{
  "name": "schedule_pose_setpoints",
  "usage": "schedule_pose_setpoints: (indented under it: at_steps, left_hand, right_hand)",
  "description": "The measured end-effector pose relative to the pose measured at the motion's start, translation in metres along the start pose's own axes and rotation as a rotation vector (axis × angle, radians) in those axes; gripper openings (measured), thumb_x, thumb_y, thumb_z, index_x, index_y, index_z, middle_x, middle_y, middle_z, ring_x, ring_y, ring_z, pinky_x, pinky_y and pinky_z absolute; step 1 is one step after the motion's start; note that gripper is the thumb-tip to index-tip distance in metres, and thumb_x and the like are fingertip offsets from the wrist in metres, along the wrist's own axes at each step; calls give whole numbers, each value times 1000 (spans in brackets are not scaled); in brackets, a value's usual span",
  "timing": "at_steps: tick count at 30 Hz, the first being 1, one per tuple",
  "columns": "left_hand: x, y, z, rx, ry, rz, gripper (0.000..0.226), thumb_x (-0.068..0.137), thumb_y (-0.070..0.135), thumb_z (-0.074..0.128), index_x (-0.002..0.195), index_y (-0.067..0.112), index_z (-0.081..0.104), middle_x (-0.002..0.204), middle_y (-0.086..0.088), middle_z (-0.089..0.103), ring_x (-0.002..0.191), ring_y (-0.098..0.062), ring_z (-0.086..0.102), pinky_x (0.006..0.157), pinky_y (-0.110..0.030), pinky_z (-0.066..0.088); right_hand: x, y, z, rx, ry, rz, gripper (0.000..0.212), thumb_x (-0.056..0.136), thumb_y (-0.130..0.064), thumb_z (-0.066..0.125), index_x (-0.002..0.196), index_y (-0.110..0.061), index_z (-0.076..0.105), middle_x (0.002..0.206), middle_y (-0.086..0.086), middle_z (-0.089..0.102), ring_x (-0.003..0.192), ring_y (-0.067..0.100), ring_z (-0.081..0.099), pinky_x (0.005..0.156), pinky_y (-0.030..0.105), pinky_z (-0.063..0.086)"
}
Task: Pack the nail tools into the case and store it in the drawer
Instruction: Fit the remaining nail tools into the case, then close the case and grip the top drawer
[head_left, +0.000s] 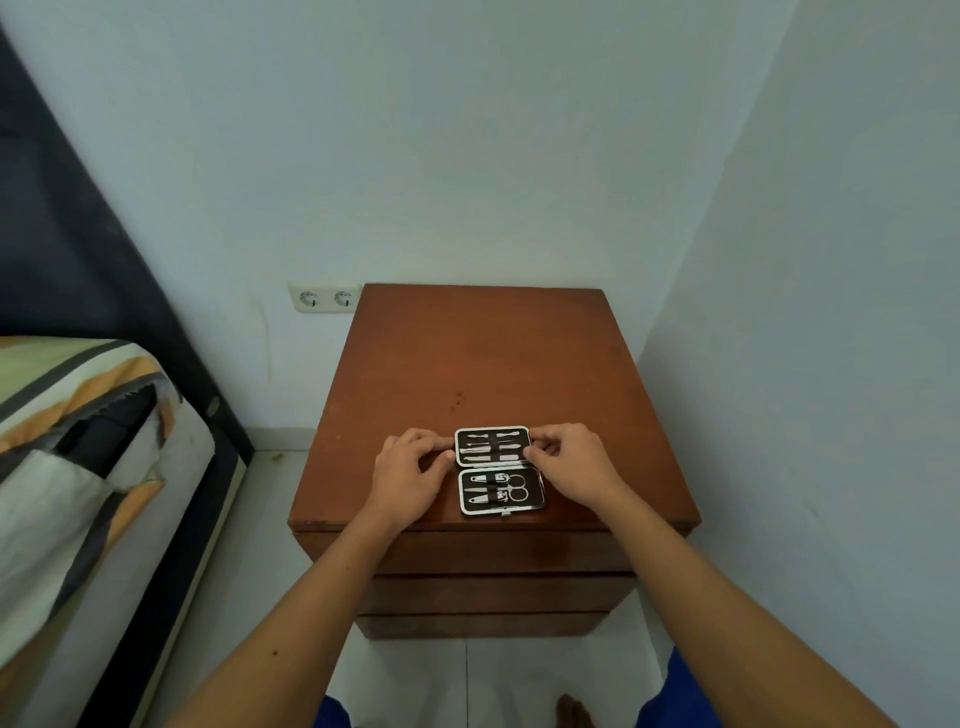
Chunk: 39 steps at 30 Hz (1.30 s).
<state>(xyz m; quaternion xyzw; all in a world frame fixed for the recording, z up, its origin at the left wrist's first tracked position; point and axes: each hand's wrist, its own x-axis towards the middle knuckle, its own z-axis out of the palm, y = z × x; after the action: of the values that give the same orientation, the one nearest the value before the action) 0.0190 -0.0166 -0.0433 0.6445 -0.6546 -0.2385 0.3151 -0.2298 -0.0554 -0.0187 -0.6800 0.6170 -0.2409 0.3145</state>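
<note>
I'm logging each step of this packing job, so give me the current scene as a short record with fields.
surface: wooden nightstand, drawers shut
case: nail tool case lying open flat near the front edge
tools: strapped in both halves
left hand: left hand at the far half's left edge
right hand: right hand at the far half's right edge
nearby: wall socket, bed

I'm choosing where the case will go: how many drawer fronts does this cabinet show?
3. The top drawer front sits just under the cabinet top, the middle drawer front below it, and the bottom drawer front nearest the floor. All look shut.
</note>
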Motion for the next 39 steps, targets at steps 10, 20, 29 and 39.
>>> schedule_pose_setpoints:
  at_steps: [10, 20, 29, 39]
  left_hand:
    - [-17, 22, 0, -552, 40, -185, 22, 108, 22, 61, 113, 35, 78, 107, 21, 79, 105, 1, 71, 104, -42, 56]
    - [-61, 14, 10, -216, 111, 39, 11, 94, 33, 79, 103, 38, 77, 113, 24, 71, 115, -3, 59, 96, -31, 52]
    - [-47, 20, 11, 24, 50, 150, 26, 93, 39, 79, 117, 29, 74, 119, 17, 63, 113, -10, 55, 99, -44, 52]
    - [-42, 11, 9, 90, -7, 257, 30, 96, 39, 76, 123, 28, 69, 126, 14, 60, 117, -11, 55, 102, -41, 47]
  right_hand:
    - [-6, 1, -11, 599, 61, 140, 13, 94, -15, 76, 107, -17, 75, 103, 7, 79, 95, 21, 77, 95, 38, 60]
    - [-72, 28, -7, 207, 34, -210, 12, 90, -14, 80, 100, -20, 83, 112, -10, 75, 107, 4, 70, 98, 25, 57]
    - [-60, 16, -2, 94, 69, -280, 28, 91, -30, 79, 118, -22, 77, 119, -15, 65, 111, 4, 63, 95, 28, 57]
    - [-55, 23, 4, -69, 33, -362, 31, 91, -32, 78, 118, -16, 75, 123, -10, 56, 114, 8, 57, 100, 33, 53]
